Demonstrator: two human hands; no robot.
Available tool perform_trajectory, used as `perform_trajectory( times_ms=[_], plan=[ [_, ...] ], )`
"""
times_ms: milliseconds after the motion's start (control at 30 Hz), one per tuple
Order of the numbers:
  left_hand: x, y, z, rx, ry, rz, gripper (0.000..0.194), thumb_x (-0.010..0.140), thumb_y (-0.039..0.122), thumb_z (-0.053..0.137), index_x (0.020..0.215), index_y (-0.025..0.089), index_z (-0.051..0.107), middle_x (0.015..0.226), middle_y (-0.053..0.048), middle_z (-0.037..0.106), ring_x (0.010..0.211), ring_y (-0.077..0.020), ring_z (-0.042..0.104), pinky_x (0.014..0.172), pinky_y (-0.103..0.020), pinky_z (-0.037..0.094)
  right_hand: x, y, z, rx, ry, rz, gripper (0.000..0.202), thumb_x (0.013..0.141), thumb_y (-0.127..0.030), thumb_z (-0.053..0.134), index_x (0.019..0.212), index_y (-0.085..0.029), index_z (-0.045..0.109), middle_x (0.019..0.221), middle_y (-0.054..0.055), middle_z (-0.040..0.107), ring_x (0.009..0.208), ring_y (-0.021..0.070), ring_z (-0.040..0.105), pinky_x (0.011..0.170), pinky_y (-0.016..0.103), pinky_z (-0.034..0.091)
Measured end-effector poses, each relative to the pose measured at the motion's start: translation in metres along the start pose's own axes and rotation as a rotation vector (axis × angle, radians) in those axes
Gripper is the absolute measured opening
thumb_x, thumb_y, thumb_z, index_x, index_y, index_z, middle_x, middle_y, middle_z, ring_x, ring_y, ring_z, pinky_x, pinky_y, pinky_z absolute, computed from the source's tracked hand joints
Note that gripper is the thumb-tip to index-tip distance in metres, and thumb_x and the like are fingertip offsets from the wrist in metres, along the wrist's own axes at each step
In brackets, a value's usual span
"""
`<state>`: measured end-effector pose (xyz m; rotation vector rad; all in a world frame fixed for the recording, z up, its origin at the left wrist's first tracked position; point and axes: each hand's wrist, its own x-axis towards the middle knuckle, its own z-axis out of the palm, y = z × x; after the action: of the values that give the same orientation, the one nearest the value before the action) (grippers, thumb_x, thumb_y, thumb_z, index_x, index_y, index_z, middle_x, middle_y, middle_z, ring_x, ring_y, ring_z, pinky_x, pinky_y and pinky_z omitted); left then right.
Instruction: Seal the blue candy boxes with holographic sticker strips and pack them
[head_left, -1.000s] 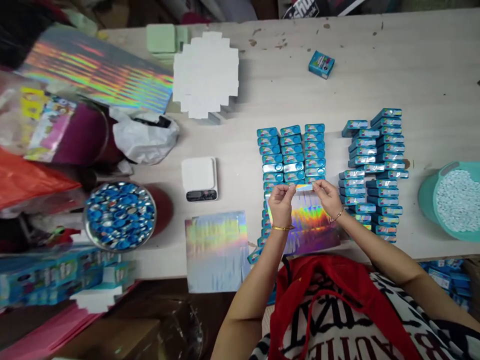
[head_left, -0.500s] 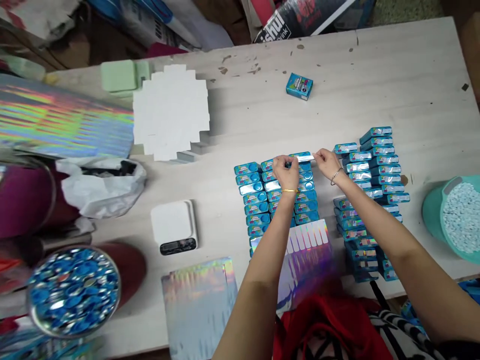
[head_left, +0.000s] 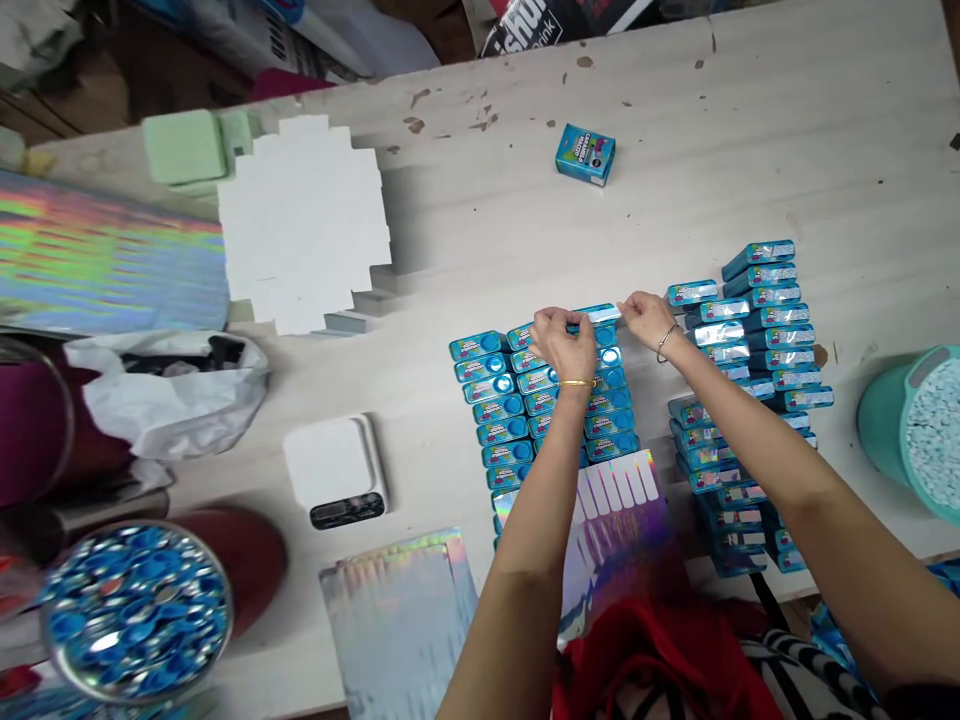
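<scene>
A shiny sticker (head_left: 602, 314) stretches between my two hands, lying over the end tin in the far row of blue tins (head_left: 502, 408). My left hand (head_left: 564, 342) pinches at its left end, above the tins. At the right end, the thumb and finger of my right hand (head_left: 646, 320) are pinched together by the sticker's tip. Below my left wrist, a holographic sheet of white stickers (head_left: 616, 485) covers the near tins. A second group of blue tins (head_left: 780, 338) stands in rows to the right of my right hand; my forearm crosses part of it.
A single blue tin (head_left: 585, 156) lies at the back. Left are a stack of white cut card (head_left: 304, 220), a white scale (head_left: 334, 460), silvery sheets (head_left: 397, 620) and a bucket of blue metal pieces (head_left: 139, 610). Far right stands a teal bucket (head_left: 889, 430) of pale pieces.
The sticker has come down onto the end tin, its raised white strip now lying flatter. Both hands stay pinched near its ends. The camera view has shifted slightly.
</scene>
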<state>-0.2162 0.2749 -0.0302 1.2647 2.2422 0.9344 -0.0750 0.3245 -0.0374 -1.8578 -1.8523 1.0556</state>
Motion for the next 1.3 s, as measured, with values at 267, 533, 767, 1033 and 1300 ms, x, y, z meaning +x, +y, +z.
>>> perform_trajectory(
  times_ms=[267,533,767,1033,1300],
  plan=[
    [0.002,-0.004,0.004,0.057,-0.016,0.006,0.013,0.083,0.027,0.065,0.074,0.02,0.057,0.104,-0.01,0.057,0.108,-0.0315,0.048,0.099,-0.056,0.035,0.008,0.01,0.007,0.101,-0.025,0.018,0.028,0.09,-0.036,0.055,0.067,-0.02,0.057,0.065,0.001,0.058,0.065,0.0157,0.049,0.06,0.028,0.035],
    [0.007,-0.022,0.011,0.141,0.134,0.106,0.042,0.075,0.033,0.077,0.105,0.022,0.05,0.108,-0.01,0.054,0.104,-0.031,0.052,0.093,-0.051,0.042,-0.013,0.015,0.026,0.185,0.042,0.092,0.042,0.093,-0.036,0.048,0.127,-0.013,0.058,0.069,0.001,0.062,0.065,0.0191,0.058,0.067,0.031,0.046],
    [0.012,-0.02,0.007,0.132,0.035,0.019,0.053,0.076,0.037,0.077,0.115,0.021,0.045,0.122,-0.016,0.047,0.122,-0.0379,0.046,0.099,-0.055,0.039,-0.056,0.005,0.037,0.008,-0.077,-0.002,0.058,0.099,-0.03,0.033,0.156,-0.02,0.033,0.104,0.011,0.074,0.093,0.0268,0.07,0.08,0.035,0.051],
    [-0.002,-0.019,-0.033,-0.012,-0.036,0.108,0.048,0.085,0.043,0.069,0.123,0.022,0.049,0.129,-0.015,0.052,0.124,-0.0331,0.05,0.102,-0.05,0.04,-0.077,-0.009,0.005,-0.548,-0.327,-0.008,0.063,0.094,-0.016,0.039,0.156,-0.017,0.031,0.114,0.02,0.068,0.1,0.0309,0.064,0.084,0.042,0.045],
    [-0.099,-0.105,-0.189,0.273,-0.609,0.461,0.03,0.094,0.048,0.055,0.106,0.022,0.065,0.108,-0.011,0.067,0.102,-0.0269,0.058,0.087,-0.041,0.04,-0.198,-0.04,0.03,-0.272,-0.263,-0.486,0.045,0.104,-0.038,0.028,0.123,-0.018,0.064,0.113,0.014,0.064,0.101,0.028,0.051,0.086,0.04,0.038]
  ],
)
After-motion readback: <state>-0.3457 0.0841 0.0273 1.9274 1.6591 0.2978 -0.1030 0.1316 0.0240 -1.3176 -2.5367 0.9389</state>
